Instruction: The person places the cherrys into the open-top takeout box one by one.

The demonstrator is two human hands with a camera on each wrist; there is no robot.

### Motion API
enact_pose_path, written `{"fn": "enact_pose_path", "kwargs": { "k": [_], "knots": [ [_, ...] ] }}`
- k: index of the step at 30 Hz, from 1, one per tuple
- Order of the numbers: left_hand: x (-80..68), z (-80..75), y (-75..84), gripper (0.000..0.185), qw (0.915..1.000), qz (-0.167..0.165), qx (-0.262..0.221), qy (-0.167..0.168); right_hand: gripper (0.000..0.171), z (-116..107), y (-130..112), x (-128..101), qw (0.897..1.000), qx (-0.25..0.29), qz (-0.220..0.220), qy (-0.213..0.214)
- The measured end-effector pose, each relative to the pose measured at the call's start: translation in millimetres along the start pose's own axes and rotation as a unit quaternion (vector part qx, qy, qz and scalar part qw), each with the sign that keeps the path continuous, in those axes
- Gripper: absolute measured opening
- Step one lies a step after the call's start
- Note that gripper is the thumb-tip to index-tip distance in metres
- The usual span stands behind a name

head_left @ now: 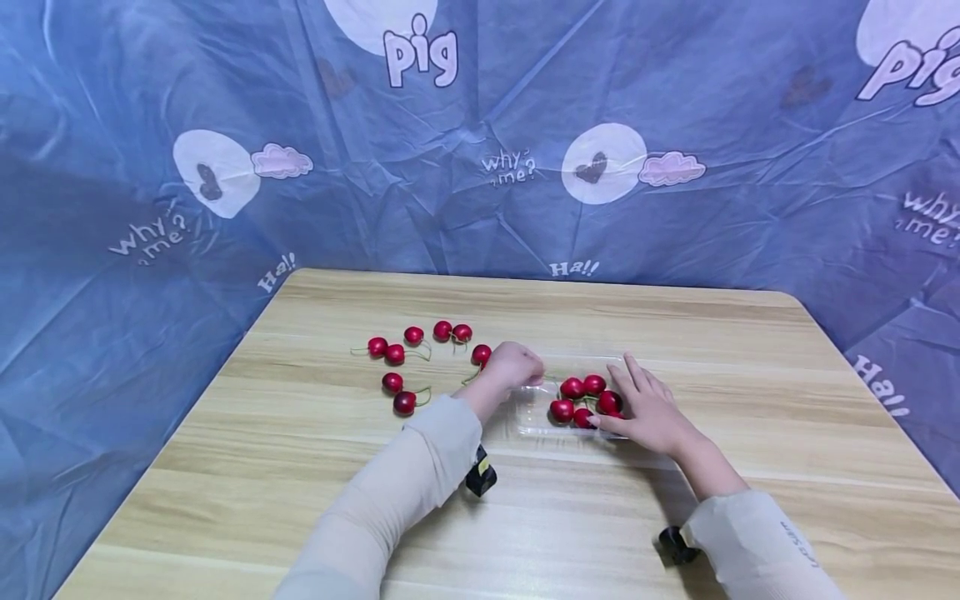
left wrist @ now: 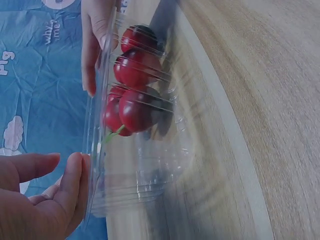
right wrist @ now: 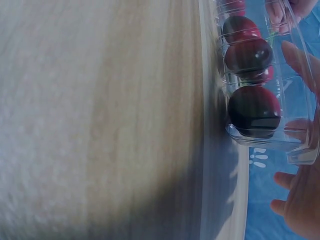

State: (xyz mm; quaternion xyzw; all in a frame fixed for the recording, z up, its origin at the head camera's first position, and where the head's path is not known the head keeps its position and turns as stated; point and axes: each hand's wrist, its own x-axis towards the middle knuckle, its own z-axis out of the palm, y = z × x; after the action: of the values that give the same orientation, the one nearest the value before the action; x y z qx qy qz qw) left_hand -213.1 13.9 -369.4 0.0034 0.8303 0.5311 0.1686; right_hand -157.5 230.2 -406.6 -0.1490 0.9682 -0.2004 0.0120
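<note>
A clear plastic box (head_left: 534, 417) stands on the table with several red cherries (head_left: 572, 388) gathered toward its right end. My left hand (head_left: 517, 365) is at the box's left end. Its thumb and bent fingers (left wrist: 72, 175) are apart at the rim, with no cherry between them in the left wrist view. Over the right end my right hand (head_left: 647, 410) is spread, its thumb near the front cherries and its other fingers toward the back rim. A green stem (left wrist: 116, 133) pokes up near the rim. Part of the right-end cherries is hidden under the right hand.
More stemmed cherries lie loose on the wooden table (head_left: 300, 467) left of the box, among them a dark red cherry (head_left: 405, 404) and a cherry (head_left: 482, 355) close by the left forearm. A blue printed cloth (head_left: 450, 208) hangs behind the table.
</note>
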Motion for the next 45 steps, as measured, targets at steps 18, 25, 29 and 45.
{"fn": "enact_pose_path", "kwargs": {
  "k": [18, 25, 29, 45],
  "knots": [
    [-4.0, -35.4, -17.8, 0.022, 0.9871, -0.008, -0.158, -0.027, 0.087, 0, 1, -1, 1.0, 0.001, 0.0, 0.002],
    [-5.0, -53.1, -24.6, 0.024, 0.9814, -0.005, -0.191, -0.023, 0.087, 0, 1, -1, 1.0, 0.002, 0.0, 0.001],
    [-7.0, -66.0, -31.1, 0.023, 0.978, -0.007, -0.208, -0.01, 0.087, 0, 0, -2, 1.0, -0.002, 0.0, 0.003],
    [-23.0, -130.0, -56.4, 0.034, 0.9711, -0.023, -0.235, 0.037, 0.086, -2, -4, -2, 1.0, 0.0, -0.003, 0.005]
  ]
}}
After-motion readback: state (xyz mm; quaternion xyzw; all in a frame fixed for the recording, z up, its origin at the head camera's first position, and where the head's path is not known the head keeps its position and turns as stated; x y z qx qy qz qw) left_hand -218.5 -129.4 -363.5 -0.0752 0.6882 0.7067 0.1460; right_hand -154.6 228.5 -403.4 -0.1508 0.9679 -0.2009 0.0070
